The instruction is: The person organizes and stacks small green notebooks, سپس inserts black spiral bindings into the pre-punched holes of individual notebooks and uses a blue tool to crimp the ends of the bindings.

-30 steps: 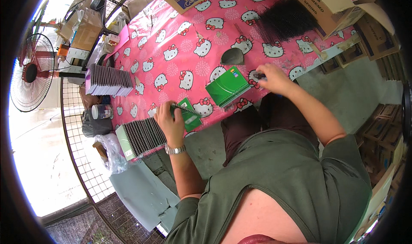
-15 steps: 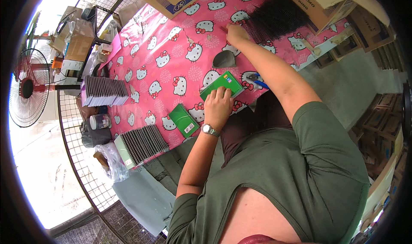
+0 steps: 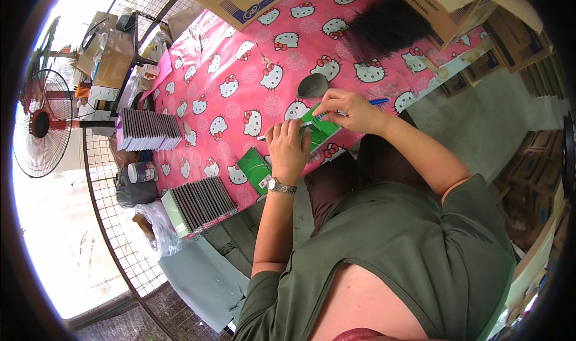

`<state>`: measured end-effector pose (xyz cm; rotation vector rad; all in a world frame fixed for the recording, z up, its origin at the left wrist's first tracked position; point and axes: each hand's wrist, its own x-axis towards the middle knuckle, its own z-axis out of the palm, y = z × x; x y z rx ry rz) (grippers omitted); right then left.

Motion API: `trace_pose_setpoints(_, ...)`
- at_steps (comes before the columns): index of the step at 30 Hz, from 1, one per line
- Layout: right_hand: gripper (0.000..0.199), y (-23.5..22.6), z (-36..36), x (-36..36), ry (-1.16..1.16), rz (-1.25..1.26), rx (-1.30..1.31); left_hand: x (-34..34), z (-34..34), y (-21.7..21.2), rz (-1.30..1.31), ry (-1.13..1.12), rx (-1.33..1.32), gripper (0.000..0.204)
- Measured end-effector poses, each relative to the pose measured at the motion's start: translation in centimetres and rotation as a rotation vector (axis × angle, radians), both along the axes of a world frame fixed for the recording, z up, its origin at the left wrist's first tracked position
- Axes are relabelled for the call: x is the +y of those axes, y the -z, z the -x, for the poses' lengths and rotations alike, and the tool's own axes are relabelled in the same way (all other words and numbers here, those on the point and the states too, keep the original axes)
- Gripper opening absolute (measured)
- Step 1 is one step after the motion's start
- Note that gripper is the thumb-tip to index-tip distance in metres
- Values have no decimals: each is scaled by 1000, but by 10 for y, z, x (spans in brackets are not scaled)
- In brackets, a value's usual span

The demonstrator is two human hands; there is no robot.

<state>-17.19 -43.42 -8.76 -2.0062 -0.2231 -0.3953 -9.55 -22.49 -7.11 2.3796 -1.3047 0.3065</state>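
Note:
My left hand (image 3: 288, 148) grips a small green notepad (image 3: 324, 131), whose white page edge shows by the fingers. My right hand (image 3: 353, 110) is pinched at the pad's upper edge. A thin dark piece shows at its fingertips and looks like a spiral binding coil; most of it is hidden. Beyond the hands lies a pile of black spiral coils (image 3: 389, 30). A dark grey shallow dish (image 3: 313, 85) stands just past the pad. Blue-handled pliers (image 3: 379, 101) lie partly hidden behind my right hand. Left of my left wrist rests another green notepad (image 3: 254, 168), spiral-bound.
A stack of green spiral notepads (image 3: 201, 203) and a purple-edged stack (image 3: 148, 128) stand along the table's left side. Cardboard boxes (image 3: 243, 2) sit at the far edge. The pink patterned tablecloth (image 3: 225, 104) covers the table. A fan (image 3: 41, 125) stands at far left.
My right hand has come back from the coil pile to the notepad's edge. My left hand has shifted left and now grips the pad, which was lying flat under its fingers.

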Motion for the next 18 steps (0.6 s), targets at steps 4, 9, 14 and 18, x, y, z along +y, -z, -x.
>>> trace_pose_setpoints(4, 22, 4, 4, 7, 52, -1, 6, 4, 4, 1, -18, -20, 19, 17)
trace_pose_setpoints(9, 25, 6, 5, 10, -48, -61, 77, 7, 7, 2, 9, -24, -3, 16)
trace_pose_setpoints(14, 26, 7, 2, 8, -108, -128, 72, 4, 7, 6, 27, -20, -8, 17)
trace_pose_setpoints(18, 29, -3, 2, 7, -96, -70, 262, 0, 9, 8, 63, -14, -14, 23)
